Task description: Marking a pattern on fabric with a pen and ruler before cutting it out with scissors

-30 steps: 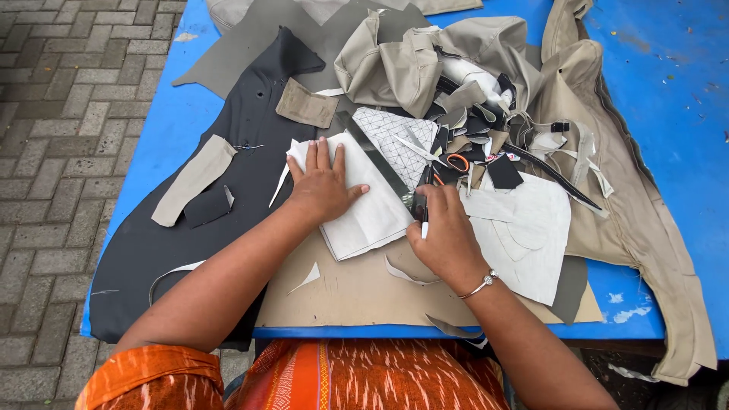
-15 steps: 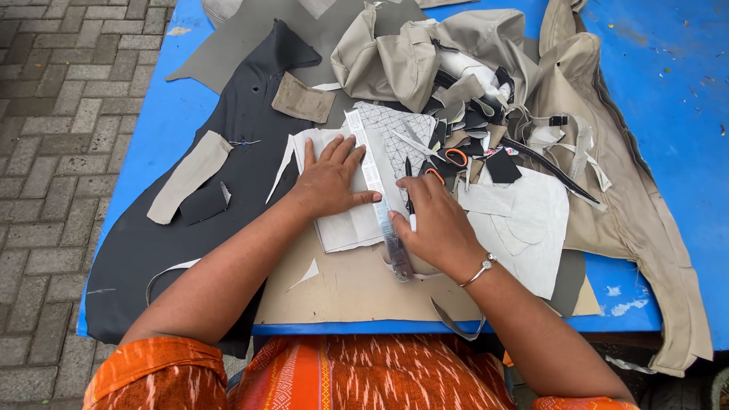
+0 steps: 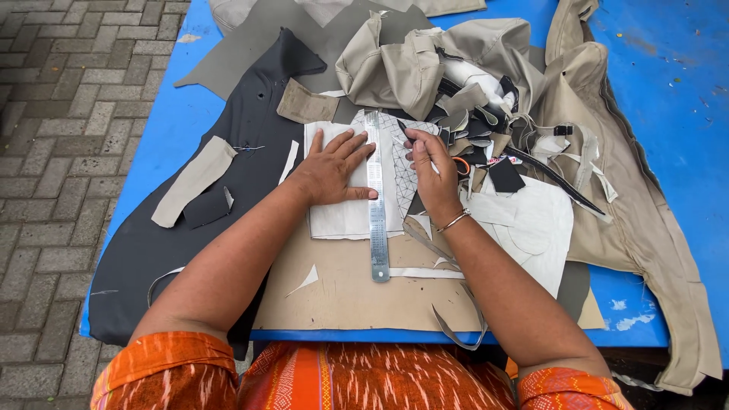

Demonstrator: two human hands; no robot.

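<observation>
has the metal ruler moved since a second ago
Yes. The metal ruler was not in sight on the pieces earlier; now it lies lengthwise across the white fabric piece, beside the left hand, its lower end on the tan sheet.

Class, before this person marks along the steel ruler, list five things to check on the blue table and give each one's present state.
1. Steel ruler lies flat along the white fabric piece: ok.
2. Left hand presses the white piece beside the ruler's edge, fingertips touching the ruler: ok.
3. Right hand holds a marking tool: cannot tell; something dark shows at the fingertips.
4. Ruler's lower end rests on the tan cardboard sheet, fully supported: ok.
5. Working area free of loose scraps: not ok; the pile of beige and black offcuts crowds the right hand, and orange-handled scissors lie half buried there.
</observation>
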